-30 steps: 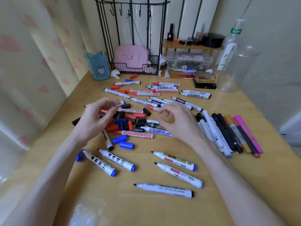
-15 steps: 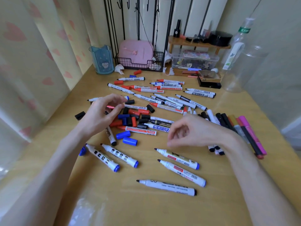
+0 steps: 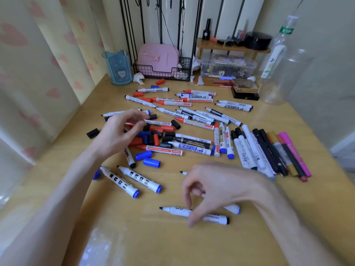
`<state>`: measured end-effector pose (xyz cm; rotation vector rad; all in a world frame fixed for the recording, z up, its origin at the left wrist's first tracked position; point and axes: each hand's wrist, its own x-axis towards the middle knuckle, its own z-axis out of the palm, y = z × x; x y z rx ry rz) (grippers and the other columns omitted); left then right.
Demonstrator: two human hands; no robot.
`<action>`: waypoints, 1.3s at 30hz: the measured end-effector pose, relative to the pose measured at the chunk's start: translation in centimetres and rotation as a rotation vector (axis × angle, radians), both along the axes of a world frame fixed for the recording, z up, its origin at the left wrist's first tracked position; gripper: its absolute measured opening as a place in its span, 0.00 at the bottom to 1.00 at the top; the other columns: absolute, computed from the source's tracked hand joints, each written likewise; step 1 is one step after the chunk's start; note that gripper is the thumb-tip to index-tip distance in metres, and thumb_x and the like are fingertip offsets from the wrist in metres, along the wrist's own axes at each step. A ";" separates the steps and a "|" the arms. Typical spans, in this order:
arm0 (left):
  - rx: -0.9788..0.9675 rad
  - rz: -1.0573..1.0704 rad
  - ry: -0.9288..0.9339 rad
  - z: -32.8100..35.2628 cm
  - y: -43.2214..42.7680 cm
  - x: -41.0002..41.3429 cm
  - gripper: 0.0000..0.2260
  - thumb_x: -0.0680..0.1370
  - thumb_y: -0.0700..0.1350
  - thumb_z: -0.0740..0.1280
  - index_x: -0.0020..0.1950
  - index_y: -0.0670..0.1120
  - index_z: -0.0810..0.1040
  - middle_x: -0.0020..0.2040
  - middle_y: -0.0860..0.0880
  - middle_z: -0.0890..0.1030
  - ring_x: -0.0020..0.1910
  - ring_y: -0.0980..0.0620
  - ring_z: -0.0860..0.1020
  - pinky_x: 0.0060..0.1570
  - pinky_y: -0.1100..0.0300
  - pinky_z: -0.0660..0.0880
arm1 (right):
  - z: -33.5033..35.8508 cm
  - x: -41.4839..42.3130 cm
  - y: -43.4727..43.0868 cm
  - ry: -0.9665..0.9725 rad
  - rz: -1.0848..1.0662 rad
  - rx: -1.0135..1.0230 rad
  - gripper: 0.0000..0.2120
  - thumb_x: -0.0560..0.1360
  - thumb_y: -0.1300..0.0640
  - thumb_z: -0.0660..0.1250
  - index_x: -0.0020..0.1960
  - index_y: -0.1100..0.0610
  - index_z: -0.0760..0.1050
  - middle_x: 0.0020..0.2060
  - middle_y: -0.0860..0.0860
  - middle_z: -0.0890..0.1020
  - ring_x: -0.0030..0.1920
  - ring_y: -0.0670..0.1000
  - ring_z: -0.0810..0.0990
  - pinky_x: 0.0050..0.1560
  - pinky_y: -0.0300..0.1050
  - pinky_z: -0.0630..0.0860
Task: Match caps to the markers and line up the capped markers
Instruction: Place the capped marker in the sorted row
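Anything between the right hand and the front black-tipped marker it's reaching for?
Nothing visible does. The right hand is directly over the black-tipped marker, thumb and index finger either side of its barrel; the blue-ended marker lies behind it.

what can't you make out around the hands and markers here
Head view, the only one:
- Whether the right hand pinches or only touches the black-tipped marker: motion blur.
- What the left hand holds, if anything: its curled fingers hide it.
- Bodies of two markers behind the right hand: only a tip and a blue end show.
- Small print on the far labels: too small.
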<state>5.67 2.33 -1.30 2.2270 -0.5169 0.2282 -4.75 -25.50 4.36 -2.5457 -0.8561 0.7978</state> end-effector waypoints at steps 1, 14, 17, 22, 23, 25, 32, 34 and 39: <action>0.001 0.002 -0.001 0.0 0.0 0.0 0.06 0.85 0.46 0.66 0.59 0.55 0.81 0.56 0.55 0.85 0.55 0.55 0.83 0.56 0.55 0.80 | -0.3 -0.5 0.7 -0.047 0.043 -0.051 0.19 0.63 0.37 0.81 0.44 0.48 0.82 0.33 0.49 0.75 0.35 0.45 0.73 0.35 0.42 0.69; 0.157 -0.036 -0.016 -0.4 -0.2 -0.2 0.05 0.80 0.48 0.74 0.54 0.54 0.83 0.51 0.56 0.83 0.50 0.54 0.79 0.47 0.65 0.74 | 0.4 2.8 -1.4 0.096 -0.366 0.555 0.07 0.77 0.53 0.76 0.47 0.55 0.79 0.40 0.49 0.87 0.40 0.49 0.85 0.46 0.51 0.80; 0.231 -0.106 -0.034 -0.4 -1.4 -0.5 0.06 0.78 0.54 0.74 0.54 0.56 0.85 0.52 0.58 0.81 0.53 0.57 0.78 0.53 0.62 0.75 | 0.0 4.0 -2.4 0.062 -0.522 0.630 0.10 0.79 0.49 0.72 0.49 0.56 0.79 0.36 0.52 0.85 0.34 0.51 0.79 0.43 0.50 0.77; 0.374 -0.142 -0.110 -1.1 -3.6 -1.0 0.14 0.78 0.59 0.70 0.57 0.52 0.86 0.51 0.55 0.80 0.54 0.52 0.76 0.55 0.54 0.76 | -1.5 5.2 -3.1 -0.137 -0.730 0.719 0.07 0.81 0.49 0.69 0.51 0.52 0.80 0.33 0.45 0.80 0.32 0.49 0.76 0.37 0.50 0.76; 0.398 -0.133 -0.116 -1.1 -3.7 -0.9 0.16 0.78 0.60 0.69 0.57 0.51 0.86 0.50 0.54 0.80 0.53 0.51 0.76 0.55 0.53 0.76 | -1.9 5.3 -3.2 -0.203 -0.717 0.701 0.06 0.81 0.49 0.69 0.51 0.50 0.80 0.34 0.45 0.81 0.34 0.50 0.78 0.38 0.51 0.77; 0.445 -0.119 -0.134 -1.2 -3.8 -0.6 0.20 0.78 0.62 0.66 0.58 0.50 0.86 0.51 0.52 0.80 0.53 0.49 0.75 0.56 0.51 0.75 | -2.8 5.5 -3.4 -0.335 -0.685 0.628 0.04 0.81 0.46 0.69 0.51 0.45 0.79 0.39 0.45 0.82 0.42 0.51 0.81 0.42 0.52 0.80; 0.476 -0.159 -0.126 -1.4 -3.7 -0.4 0.16 0.79 0.61 0.67 0.58 0.52 0.81 0.54 0.55 0.76 0.57 0.51 0.70 0.60 0.55 0.70 | -4.2 5.3 -3.6 -0.583 -0.671 0.466 0.07 0.81 0.42 0.67 0.55 0.43 0.79 0.48 0.43 0.82 0.53 0.43 0.79 0.54 0.52 0.79; 0.436 -0.179 -0.111 -1.2 -3.8 -0.5 0.12 0.78 0.58 0.70 0.56 0.52 0.79 0.52 0.58 0.76 0.55 0.53 0.69 0.59 0.55 0.71 | -4.4 5.2 -3.4 -0.611 -0.645 0.473 0.07 0.81 0.43 0.67 0.55 0.44 0.79 0.47 0.43 0.81 0.52 0.43 0.78 0.53 0.52 0.79; 0.198 -0.149 -0.038 -0.8 -3.9 -0.8 0.09 0.78 0.54 0.73 0.56 0.56 0.79 0.53 0.59 0.77 0.56 0.54 0.75 0.58 0.56 0.75 | -4.8 4.9 -3.0 -0.645 -0.598 0.476 0.09 0.79 0.40 0.67 0.56 0.42 0.80 0.47 0.40 0.79 0.44 0.44 0.81 0.44 0.52 0.80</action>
